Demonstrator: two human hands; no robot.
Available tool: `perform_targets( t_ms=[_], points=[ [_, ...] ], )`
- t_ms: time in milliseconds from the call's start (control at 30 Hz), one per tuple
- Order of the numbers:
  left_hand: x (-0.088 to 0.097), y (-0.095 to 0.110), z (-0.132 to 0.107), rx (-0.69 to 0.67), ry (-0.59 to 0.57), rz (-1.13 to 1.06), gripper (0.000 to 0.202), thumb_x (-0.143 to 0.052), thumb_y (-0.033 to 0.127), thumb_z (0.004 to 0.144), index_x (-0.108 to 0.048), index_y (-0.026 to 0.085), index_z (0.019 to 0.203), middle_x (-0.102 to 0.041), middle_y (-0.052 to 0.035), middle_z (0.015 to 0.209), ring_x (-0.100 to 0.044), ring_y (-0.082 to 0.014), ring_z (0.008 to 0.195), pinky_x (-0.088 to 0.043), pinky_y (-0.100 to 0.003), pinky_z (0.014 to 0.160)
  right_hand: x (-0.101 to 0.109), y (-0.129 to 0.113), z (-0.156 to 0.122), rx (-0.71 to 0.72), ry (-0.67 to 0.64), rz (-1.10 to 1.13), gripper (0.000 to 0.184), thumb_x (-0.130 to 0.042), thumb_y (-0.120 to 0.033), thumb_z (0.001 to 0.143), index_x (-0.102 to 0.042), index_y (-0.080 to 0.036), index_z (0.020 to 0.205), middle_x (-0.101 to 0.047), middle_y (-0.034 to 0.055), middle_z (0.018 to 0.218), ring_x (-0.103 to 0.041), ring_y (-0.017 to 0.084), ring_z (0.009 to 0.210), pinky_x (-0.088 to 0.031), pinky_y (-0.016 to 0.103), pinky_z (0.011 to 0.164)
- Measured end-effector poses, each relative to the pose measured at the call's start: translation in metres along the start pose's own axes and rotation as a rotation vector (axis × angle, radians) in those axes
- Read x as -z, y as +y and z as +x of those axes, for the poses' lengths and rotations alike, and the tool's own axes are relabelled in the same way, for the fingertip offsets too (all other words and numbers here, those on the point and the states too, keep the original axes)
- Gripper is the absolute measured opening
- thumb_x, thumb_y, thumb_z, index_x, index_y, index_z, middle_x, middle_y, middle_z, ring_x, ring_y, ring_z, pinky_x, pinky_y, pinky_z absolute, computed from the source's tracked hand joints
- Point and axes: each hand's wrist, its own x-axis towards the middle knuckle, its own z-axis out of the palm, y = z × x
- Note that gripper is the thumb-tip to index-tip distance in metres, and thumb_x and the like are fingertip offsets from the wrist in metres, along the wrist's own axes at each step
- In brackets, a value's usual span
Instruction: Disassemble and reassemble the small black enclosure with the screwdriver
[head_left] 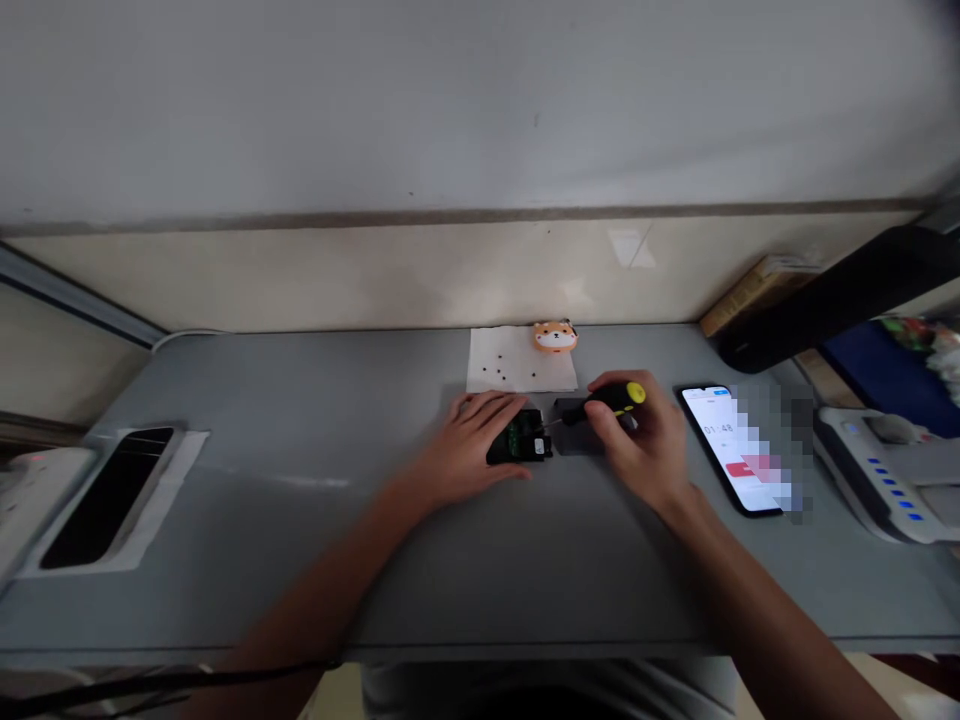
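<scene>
In the head view, my left hand [480,450] rests on the desk with its fingers and thumb around a small black device [536,448]. The device is open, and a green circuit board and a white label show in it. My right hand [649,440] grips a screwdriver [607,402] with a black and yellow handle, its shaft slanting down left to the device's right edge. Beneath the screwdriver lies a dark grey flat piece [574,438], partly hidden by my right hand. Behind the hands, several small dark screws lie on white paper [517,355].
An orange animal-face case [555,337] sits on the paper's back right corner. To the right are a lit phone [739,460], a white power strip [877,470] and a long black object [825,300]. A dark phone [109,495] lies at the left. A wall closes the desk's back.
</scene>
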Motion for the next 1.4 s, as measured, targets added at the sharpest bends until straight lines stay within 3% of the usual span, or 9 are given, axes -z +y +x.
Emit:
perform_targets(
  t_ms=[300,500,667,933,1167,1400],
  points=[
    [0.004,0.007,0.001,0.013,-0.004,-0.042,0.055,-0.063,0.041,0.1,-0.047,0.023,0.149,-0.062,-0.0104,0.146,-0.054,-0.0289,0.138,-0.033,-0.05,0.121,-0.005,0.005,-0.001,-0.006,-0.013,-0.048,0.024,-0.064,-0.049,0.09,-0.063,-0.026,0.09,-0.069,-0.0005,0.071,-0.056,0.014,0.055,-0.046,0.027,0.054],
    [0.004,0.008,0.002,0.005,-0.004,-0.046,0.052,-0.065,0.038,0.099,-0.048,0.025,0.146,-0.061,-0.0083,0.147,-0.055,-0.0278,0.137,-0.033,-0.049,0.119,-0.005,0.006,-0.002,0.028,-0.029,-0.061,0.024,-0.065,-0.048,0.091,-0.063,-0.024,0.092,-0.07,-0.0003,0.074,-0.057,0.013,0.056,-0.045,0.025,0.055],
    [-0.001,0.005,0.003,0.012,0.032,-0.025,0.048,-0.066,0.04,0.097,-0.052,0.027,0.142,-0.065,-0.0075,0.142,-0.058,-0.028,0.133,-0.035,-0.049,0.117,-0.012,0.005,0.001,0.019,-0.012,-0.065,0.027,-0.064,-0.05,0.091,-0.06,-0.024,0.091,-0.064,-0.0032,0.064,-0.05,0.011,0.049,-0.041,0.024,0.05],
    [-0.007,0.001,0.002,-0.018,0.093,-0.039,0.038,-0.065,0.04,0.097,-0.058,0.026,0.131,-0.067,-0.008,0.137,-0.061,-0.0285,0.129,-0.038,-0.051,0.116,-0.029,-0.005,0.02,-0.018,-0.006,-0.122,0.033,-0.066,-0.051,0.085,-0.045,-0.026,0.079,-0.051,-0.0059,0.054,-0.041,0.011,0.047,-0.033,0.026,0.049],
    [-0.005,-0.001,0.001,-0.043,0.095,-0.078,0.028,-0.067,0.039,0.095,-0.061,0.025,0.12,-0.071,-0.0065,0.125,-0.062,-0.0285,0.125,-0.04,-0.052,0.114,-0.04,-0.006,0.031,-0.027,-0.037,-0.165,0.027,-0.063,-0.047,0.084,-0.046,-0.026,0.084,-0.047,-0.0057,0.055,-0.04,0.013,0.047,-0.028,0.027,0.05],
    [-0.001,0.0,0.001,-0.013,0.083,-0.19,0.019,-0.071,0.033,0.092,-0.059,0.025,0.105,-0.069,-0.0053,0.129,-0.06,-0.0272,0.126,-0.049,-0.048,0.107,-0.027,-0.004,0.029,-0.013,-0.195,-0.042,0.027,-0.061,-0.047,0.086,-0.043,-0.027,0.083,-0.048,-0.007,0.054,-0.041,0.012,0.046,-0.029,0.027,0.049]
  ],
)
